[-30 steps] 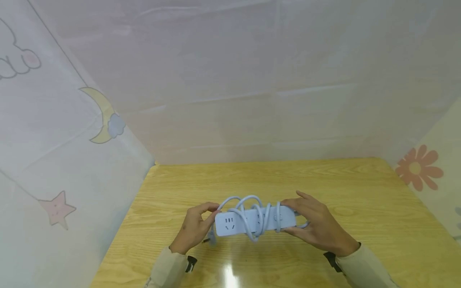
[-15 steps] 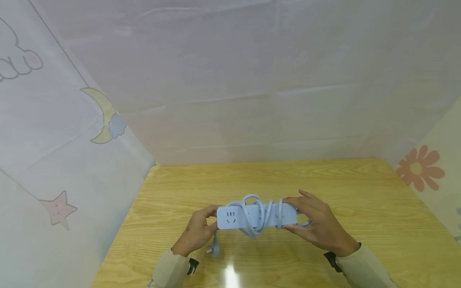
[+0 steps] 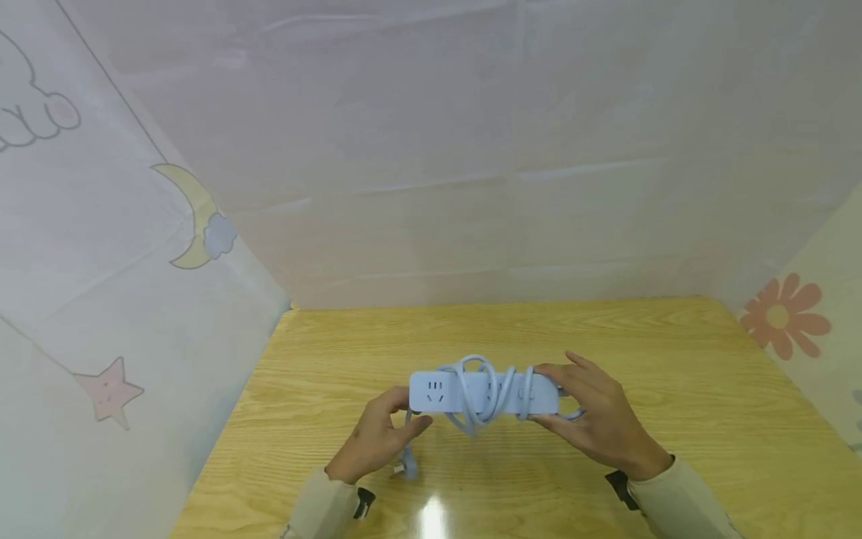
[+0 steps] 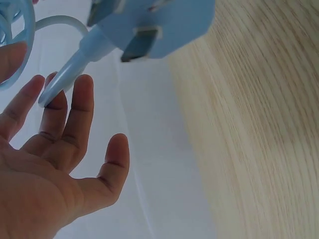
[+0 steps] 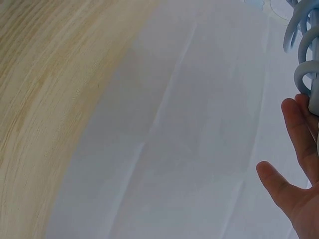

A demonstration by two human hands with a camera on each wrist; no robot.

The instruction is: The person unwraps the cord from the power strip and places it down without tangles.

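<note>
A white power strip [image 3: 431, 391], its own cord [image 3: 494, 393] wound loosely round its middle, is held up over the table, socket face toward the head camera. My right hand [image 3: 595, 412] grips its right end, fingers at the top edge and thumb along the bottom. At the left end is my left hand [image 3: 380, 434], fingers reaching behind the strip and thumb spread away below it. The plug [image 3: 408, 464] dangles beside the left hand. In the left wrist view, the plug's metal prongs [image 4: 140, 44] show close up, and its cord lies against the loosely bent fingers [image 4: 82, 107].
The wood-grain table [image 3: 350, 344] spreads out under both hands. A pale sheet wall [image 3: 431, 187] rises at its back edge, with printed side sheets bearing a moon [image 3: 191, 213], a star [image 3: 109, 391] and a flower [image 3: 777, 314].
The power strip has risen slightly in the head view and shifted a little right. The left thumb has come off its end, and the plug has swung lower. The right hand keeps its grip.
</note>
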